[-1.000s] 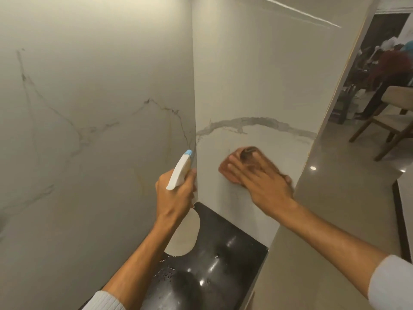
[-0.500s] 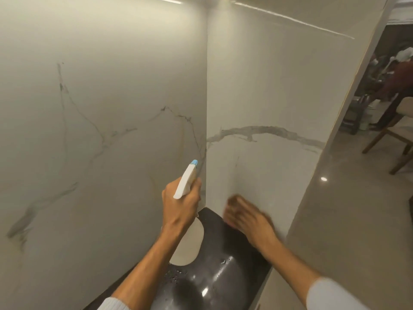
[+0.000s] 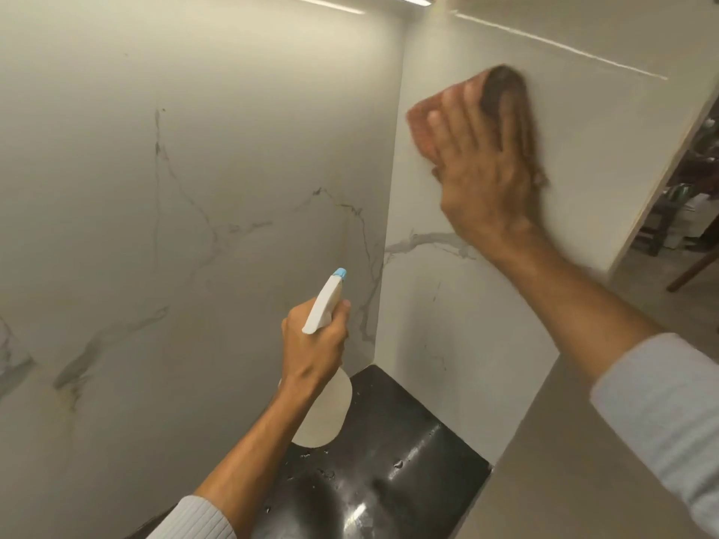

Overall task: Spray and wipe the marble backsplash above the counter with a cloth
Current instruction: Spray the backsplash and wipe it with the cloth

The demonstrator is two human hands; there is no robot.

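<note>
The white marble backsplash (image 3: pixel 194 188) with grey veins forms a corner; its right-hand panel (image 3: pixel 447 305) rises above a black counter (image 3: pixel 389 453). My right hand (image 3: pixel 486 169) presses a brown-orange cloth (image 3: pixel 422 122) flat against the upper part of the right panel, blurred by motion. My left hand (image 3: pixel 315 344) grips a white spray bottle (image 3: pixel 323 305) with a blue nozzle, held upright near the corner and pointing up toward the wall. The bottle's pale body (image 3: pixel 327 418) hangs below my fist.
The glossy black counter carries water droplets (image 3: pixel 323 470) and reflections. A light strip (image 3: pixel 330 5) runs along the top of the wall. A beige surface (image 3: pixel 564 461) borders the counter on the right. Beyond the panel's edge, chairs and furniture (image 3: pixel 684 227) stand in another room.
My right hand with the cloth has swept from low near the counter up to high on the right panel. The view has tilted upward. My left hand holds the bottle in much the same place.
</note>
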